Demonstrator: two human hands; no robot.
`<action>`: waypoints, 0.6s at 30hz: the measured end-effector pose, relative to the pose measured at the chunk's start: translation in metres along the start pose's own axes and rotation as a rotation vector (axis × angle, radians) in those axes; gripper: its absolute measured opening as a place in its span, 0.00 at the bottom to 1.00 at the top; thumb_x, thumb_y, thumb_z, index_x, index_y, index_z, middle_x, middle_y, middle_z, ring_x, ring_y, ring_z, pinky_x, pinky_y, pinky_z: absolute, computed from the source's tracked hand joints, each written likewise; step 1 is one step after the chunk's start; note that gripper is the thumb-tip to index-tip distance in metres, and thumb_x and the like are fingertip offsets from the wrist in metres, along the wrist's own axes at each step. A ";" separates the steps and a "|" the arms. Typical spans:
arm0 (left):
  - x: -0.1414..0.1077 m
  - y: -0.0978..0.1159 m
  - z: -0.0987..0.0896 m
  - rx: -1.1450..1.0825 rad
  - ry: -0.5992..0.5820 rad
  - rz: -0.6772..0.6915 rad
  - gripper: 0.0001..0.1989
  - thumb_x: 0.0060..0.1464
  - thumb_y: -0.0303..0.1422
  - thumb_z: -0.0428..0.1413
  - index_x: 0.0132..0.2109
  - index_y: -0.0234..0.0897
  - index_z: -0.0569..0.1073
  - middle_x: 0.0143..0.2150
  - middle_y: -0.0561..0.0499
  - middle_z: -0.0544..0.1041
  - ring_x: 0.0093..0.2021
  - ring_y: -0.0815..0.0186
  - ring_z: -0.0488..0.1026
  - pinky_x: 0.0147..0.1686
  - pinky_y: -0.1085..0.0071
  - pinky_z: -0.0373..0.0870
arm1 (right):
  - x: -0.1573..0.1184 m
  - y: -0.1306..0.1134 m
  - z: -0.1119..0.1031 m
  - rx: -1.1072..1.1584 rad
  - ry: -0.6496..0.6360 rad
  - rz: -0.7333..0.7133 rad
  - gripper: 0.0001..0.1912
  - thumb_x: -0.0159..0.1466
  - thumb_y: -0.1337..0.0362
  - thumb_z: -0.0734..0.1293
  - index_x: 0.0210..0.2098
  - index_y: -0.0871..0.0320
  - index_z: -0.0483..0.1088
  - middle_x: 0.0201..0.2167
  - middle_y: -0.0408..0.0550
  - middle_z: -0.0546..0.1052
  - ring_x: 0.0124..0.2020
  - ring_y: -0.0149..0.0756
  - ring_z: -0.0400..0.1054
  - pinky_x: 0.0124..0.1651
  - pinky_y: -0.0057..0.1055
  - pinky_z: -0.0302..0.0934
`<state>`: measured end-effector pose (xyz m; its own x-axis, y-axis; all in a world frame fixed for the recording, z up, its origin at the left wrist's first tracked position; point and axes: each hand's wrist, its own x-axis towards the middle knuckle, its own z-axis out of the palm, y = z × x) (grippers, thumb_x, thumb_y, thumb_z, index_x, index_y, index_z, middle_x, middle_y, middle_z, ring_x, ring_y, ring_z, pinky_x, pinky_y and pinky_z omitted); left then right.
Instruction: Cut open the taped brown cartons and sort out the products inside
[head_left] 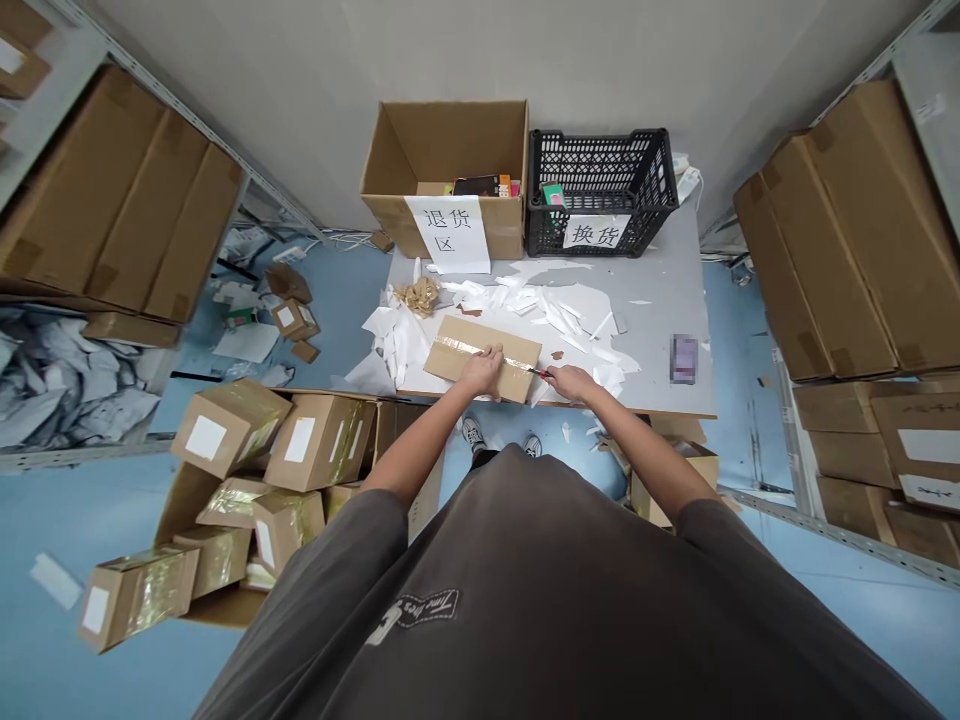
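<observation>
Okay, your left hand [482,371] lies open on the carton [453,364]; your right hand [571,383] grips a red cutter [543,374]. Paper scraps [546,308] clutter the table [664,295] before box [507,226] and crate [645,234].

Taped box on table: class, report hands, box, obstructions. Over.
Left hand atop closed, taped box. Right hand gripping red-handled tool, tip at box's right end. White paper scraps around.

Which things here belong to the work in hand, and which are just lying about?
In use:
left hand, resting on the taped box
right hand, holding a slim red-and-black tool at the box's end

Apparently just lying about on the table:
white paper scraps
crumpled brown paper
blurred purple item
</observation>
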<state>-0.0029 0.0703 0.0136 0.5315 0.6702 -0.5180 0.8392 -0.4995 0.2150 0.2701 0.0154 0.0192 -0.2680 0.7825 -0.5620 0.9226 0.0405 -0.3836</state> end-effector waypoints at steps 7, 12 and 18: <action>0.001 0.001 0.001 -0.023 -0.019 -0.021 0.81 0.32 0.51 0.80 0.83 0.29 0.43 0.83 0.23 0.48 0.83 0.35 0.46 0.80 0.49 0.49 | 0.006 0.012 -0.005 0.155 -0.052 -0.059 0.12 0.77 0.55 0.64 0.45 0.54 0.77 0.43 0.55 0.83 0.46 0.50 0.77 0.50 0.35 0.66; 0.001 0.001 0.001 -0.006 -0.026 -0.031 0.81 0.33 0.52 0.80 0.83 0.30 0.44 0.83 0.25 0.49 0.83 0.37 0.47 0.79 0.50 0.50 | -0.001 0.014 0.002 0.328 -0.078 -0.074 0.13 0.77 0.58 0.62 0.39 0.54 0.74 0.36 0.49 0.82 0.40 0.45 0.75 0.47 0.33 0.66; -0.004 0.001 0.000 -0.001 -0.008 -0.013 0.75 0.33 0.48 0.81 0.80 0.29 0.52 0.83 0.24 0.50 0.82 0.37 0.49 0.78 0.49 0.52 | -0.001 0.012 0.010 0.300 -0.017 -0.055 0.11 0.77 0.59 0.64 0.39 0.55 0.75 0.42 0.53 0.84 0.45 0.47 0.76 0.48 0.33 0.65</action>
<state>-0.0042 0.0666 0.0160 0.5195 0.6724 -0.5273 0.8463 -0.4900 0.2091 0.2788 0.0093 0.0079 -0.3221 0.7738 -0.5454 0.7843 -0.1045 -0.6115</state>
